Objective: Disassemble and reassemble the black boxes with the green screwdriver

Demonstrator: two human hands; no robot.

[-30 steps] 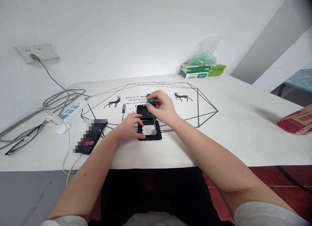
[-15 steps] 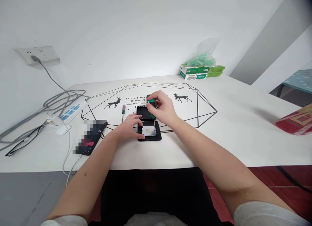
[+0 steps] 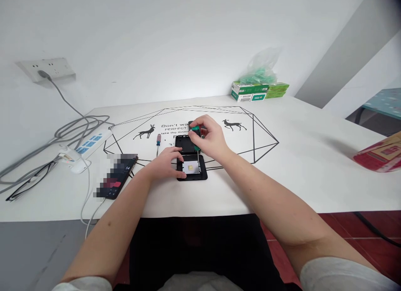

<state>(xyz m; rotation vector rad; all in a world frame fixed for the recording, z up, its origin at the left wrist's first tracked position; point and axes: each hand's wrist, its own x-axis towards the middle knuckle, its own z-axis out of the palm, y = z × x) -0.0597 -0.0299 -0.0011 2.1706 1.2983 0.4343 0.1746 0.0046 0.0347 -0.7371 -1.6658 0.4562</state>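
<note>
In my right hand (image 3: 210,136) is a screwdriver (image 3: 196,137) with a green handle, its shaft pointing down. Its tip meets the right side of a silver plate (image 3: 191,167) with a small gold square. The plate sits inside an open black case (image 3: 197,177) lying on the table. My left hand (image 3: 166,163) grips the case's left edge, thumb at the near corner and fingers higher up. A black lid-like part (image 3: 185,145) lies just beyond the case, partly behind my fingers. Left of it rests a second screwdriver (image 3: 158,140) with a reddish and blue handle.
A phone (image 3: 120,180) with a cable lies left of my forearm. Further left are a power strip (image 3: 90,145), grey cords (image 3: 70,123) and glasses (image 3: 29,182). Green-and-white boxes (image 3: 249,88) stand against the wall. A red package (image 3: 380,155) sits at the right.
Both hands stay almost in place, with the green screwdriver still upright at the plate. The view has shifted very slightly, and the number on the phone screen has changed.
</note>
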